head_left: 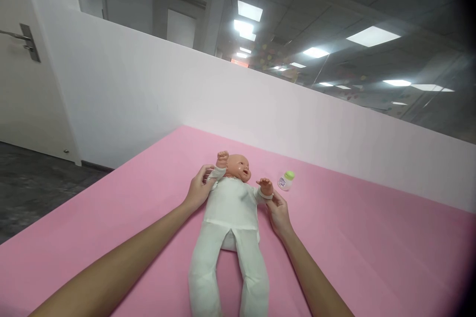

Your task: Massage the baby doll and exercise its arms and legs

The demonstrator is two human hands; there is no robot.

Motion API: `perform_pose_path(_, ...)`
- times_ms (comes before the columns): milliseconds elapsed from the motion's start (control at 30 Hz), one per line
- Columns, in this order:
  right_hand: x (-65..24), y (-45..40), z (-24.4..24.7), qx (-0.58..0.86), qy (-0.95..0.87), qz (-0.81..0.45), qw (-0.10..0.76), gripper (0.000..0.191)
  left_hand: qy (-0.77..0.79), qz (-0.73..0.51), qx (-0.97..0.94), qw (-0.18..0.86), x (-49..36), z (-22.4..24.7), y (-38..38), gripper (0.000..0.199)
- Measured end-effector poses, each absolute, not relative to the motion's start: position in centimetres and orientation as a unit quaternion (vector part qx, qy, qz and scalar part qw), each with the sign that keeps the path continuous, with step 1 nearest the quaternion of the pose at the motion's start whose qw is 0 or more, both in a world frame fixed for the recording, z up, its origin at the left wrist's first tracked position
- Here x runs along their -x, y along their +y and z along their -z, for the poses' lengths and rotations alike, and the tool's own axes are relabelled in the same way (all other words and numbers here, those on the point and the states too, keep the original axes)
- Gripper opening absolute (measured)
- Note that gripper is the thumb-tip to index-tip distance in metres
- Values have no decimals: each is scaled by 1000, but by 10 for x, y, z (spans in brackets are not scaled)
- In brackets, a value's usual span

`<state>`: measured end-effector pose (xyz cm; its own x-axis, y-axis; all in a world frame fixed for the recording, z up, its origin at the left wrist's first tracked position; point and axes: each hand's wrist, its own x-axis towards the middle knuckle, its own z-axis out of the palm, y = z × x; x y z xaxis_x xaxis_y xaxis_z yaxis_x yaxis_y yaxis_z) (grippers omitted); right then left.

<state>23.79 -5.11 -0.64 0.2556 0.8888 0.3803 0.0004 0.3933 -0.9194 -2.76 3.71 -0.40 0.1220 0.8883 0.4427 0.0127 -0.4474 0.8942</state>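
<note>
A baby doll (232,203) with a white cloth body lies on its back on the pink table (334,237), its head toward the far edge and its legs toward me. My left hand (201,188) is closed on the doll's arm at the left, near the shoulder and sleeve. At the right, my right hand (278,212) pinches the doll's other arm just below its plastic hand. Both doll hands point upward. A small clear bottle (286,180) with a green cap stands beyond my right hand.
A white wall (223,94) runs along the table's far edge, with glass above it. To the left are a door (29,69) with a metal handle and a dark floor (33,193).
</note>
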Motion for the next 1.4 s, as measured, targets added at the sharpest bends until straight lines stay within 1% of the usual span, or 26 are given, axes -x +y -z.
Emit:
perform_pose_path(67, -241, -52, 7, 445, -539, -315, 642, 37, 342, -556, -657, 376, 27, 6, 39, 25)
perform_pose_path(133, -245, -52, 11, 454, -570, -298, 617, 27, 332, -551, -678, 356, 27, 9, 41, 21)
perform_pose_path(200, -248, -51, 15, 457, -592, -287, 598, 21, 326, -551, -685, 347, 26, 10, 42, 21)
perform_pose_path(233, -249, -51, 18, 458, -596, -286, 595, 21, 327, -551, -683, 351, 26, 11, 42, 21)
perform_pose_path(333, -249, -49, 23, 466, -574, -294, 606, 34, 343, -548, -661, 380, 27, 10, 41, 25)
perform_pose_path(467, -247, -44, 30, 472, -493, -318, 658, 58, 355, -541, -639, 416, 28, 6, 40, 27)
perform_pose_path(533, -248, -41, 33, 477, -452, -327, 679, 65, 358, -541, -633, 423, 28, 5, 39, 27)
perform_pose_path(600, -249, -39, 36, 484, -428, -329, 688, 68, 360, -541, -630, 425, 28, 4, 40, 28)
perform_pose_path(967, -252, -36, 39, 477, -418, -347, 691, 69, 353, -538, -626, 442, 27, 7, 41, 26)
perform_pose_path(1300, -254, -37, 39, 473, -396, -370, 694, 59, 356, -535, -630, 437, 27, 5, 39, 28)
perform_pose_path(1400, -255, -36, 40, 459, -395, -381, 699, 60, 358, -533, -632, 434, 27, 4, 38, 29)
